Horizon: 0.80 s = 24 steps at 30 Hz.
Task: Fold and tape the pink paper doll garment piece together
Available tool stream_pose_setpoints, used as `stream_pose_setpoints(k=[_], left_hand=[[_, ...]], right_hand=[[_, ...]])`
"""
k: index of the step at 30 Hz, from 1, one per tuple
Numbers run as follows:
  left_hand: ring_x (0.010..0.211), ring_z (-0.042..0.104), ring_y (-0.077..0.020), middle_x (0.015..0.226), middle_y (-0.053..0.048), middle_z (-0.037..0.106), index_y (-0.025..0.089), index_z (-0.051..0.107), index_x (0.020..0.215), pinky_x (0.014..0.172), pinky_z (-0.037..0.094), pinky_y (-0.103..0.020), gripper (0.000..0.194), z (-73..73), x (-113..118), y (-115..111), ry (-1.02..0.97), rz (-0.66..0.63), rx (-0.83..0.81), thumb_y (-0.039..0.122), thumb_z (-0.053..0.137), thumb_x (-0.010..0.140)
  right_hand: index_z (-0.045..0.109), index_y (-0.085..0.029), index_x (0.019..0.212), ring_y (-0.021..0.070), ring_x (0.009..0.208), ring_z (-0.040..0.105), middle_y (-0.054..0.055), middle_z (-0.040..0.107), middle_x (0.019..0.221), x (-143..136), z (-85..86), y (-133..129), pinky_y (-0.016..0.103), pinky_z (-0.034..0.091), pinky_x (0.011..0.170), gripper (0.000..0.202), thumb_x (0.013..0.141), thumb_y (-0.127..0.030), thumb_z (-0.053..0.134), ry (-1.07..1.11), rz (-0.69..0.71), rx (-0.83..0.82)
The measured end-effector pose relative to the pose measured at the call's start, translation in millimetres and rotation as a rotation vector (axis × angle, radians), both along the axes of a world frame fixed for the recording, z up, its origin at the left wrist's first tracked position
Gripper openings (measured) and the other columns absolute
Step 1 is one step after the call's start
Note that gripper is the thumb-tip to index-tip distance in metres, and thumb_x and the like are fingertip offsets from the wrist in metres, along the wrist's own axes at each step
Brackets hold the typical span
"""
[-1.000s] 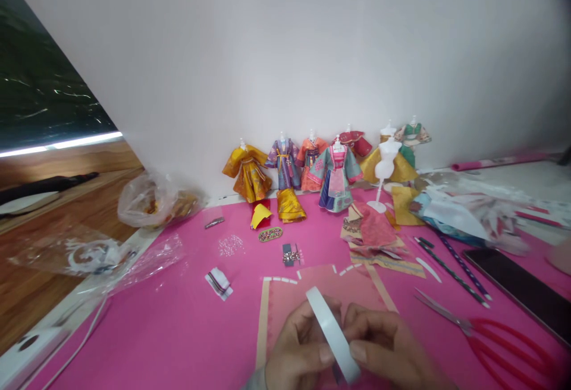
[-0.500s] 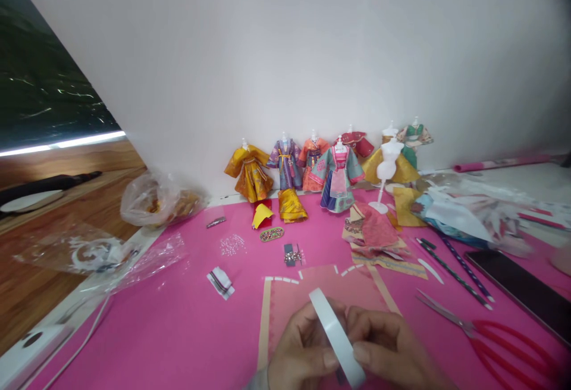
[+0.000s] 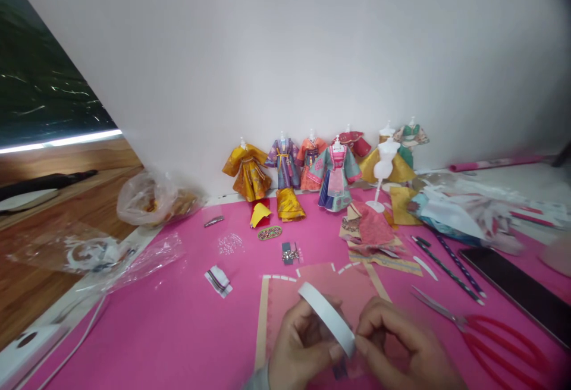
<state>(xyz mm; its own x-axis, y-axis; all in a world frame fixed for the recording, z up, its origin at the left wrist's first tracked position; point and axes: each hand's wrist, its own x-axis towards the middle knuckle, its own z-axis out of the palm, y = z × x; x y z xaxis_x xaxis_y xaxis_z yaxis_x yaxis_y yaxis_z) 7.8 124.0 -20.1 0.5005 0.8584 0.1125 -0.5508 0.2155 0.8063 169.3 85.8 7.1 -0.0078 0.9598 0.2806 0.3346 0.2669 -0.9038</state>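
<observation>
My left hand (image 3: 301, 345) is closed around a roll of white tape (image 3: 325, 315), held tilted above the pink fabric piece (image 3: 285, 301). At the roll's lower right edge, the fingertips of my right hand (image 3: 397, 342) pinch together against the tape; whether they hold its loose end is hard to make out. Short white tape strips (image 3: 279, 277) line the top edge of the fabric, and tan strips (image 3: 262, 324) run down its sides. Red-handled scissors (image 3: 464, 321) lie to the right of my right hand.
Miniature dresses on stands (image 3: 336, 176) line the back wall. A bare white mannequin (image 3: 386, 167), fabric scraps (image 3: 375, 229), pencils (image 3: 450, 271) and a phone (image 3: 513, 289) are at right. Plastic bags (image 3: 156, 200), a rhinestone tray (image 3: 270, 233) and a white power strip (image 3: 29, 345) are further left.
The tape roll has turned to a flatter slant and shifted slightly left. My right hand has moved a little right, its fingertips now at the roll's lower end.
</observation>
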Motion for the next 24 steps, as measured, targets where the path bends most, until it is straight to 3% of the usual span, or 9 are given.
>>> stream_pose_setpoints(k=[8,17,24], left_hand=[[0.080,0.057,-0.0130,0.085,-0.001,0.063,0.024,0.068,0.107,0.073,0.041,-0.024,0.044,-4.4,-3.8,-0.2,0.125,0.033,0.014,0.026,0.085,0.067],[0.090,0.057,-0.0183,0.093,-0.004,0.063,0.022,0.066,0.110,0.081,0.042,-0.029,0.044,2.8,-4.4,-1.8,0.193,0.035,0.122,0.032,0.081,0.071],[0.089,0.059,-0.0213,0.092,-0.007,0.065,0.018,0.063,0.111,0.081,0.045,-0.033,0.046,0.8,-5.0,-2.5,0.282,0.096,0.220,0.039,0.078,0.073]], right_hand=[[0.060,-0.021,0.067,0.0126,0.061,0.060,-0.002,0.061,0.066,11.6,5.0,3.0,0.022,0.045,0.058,0.016,0.081,-0.019,0.052,-0.126,0.111,-0.012],[0.056,-0.021,0.059,0.0118,0.056,0.049,-0.004,0.055,0.058,4.4,-12.5,9.8,0.024,0.035,0.054,0.020,0.076,-0.028,0.062,0.201,0.063,-0.240],[0.054,-0.018,0.060,0.0103,0.054,0.045,-0.004,0.052,0.058,11.9,-9.8,10.4,0.024,0.031,0.054,0.033,0.074,-0.044,0.070,0.516,0.322,-0.434]])
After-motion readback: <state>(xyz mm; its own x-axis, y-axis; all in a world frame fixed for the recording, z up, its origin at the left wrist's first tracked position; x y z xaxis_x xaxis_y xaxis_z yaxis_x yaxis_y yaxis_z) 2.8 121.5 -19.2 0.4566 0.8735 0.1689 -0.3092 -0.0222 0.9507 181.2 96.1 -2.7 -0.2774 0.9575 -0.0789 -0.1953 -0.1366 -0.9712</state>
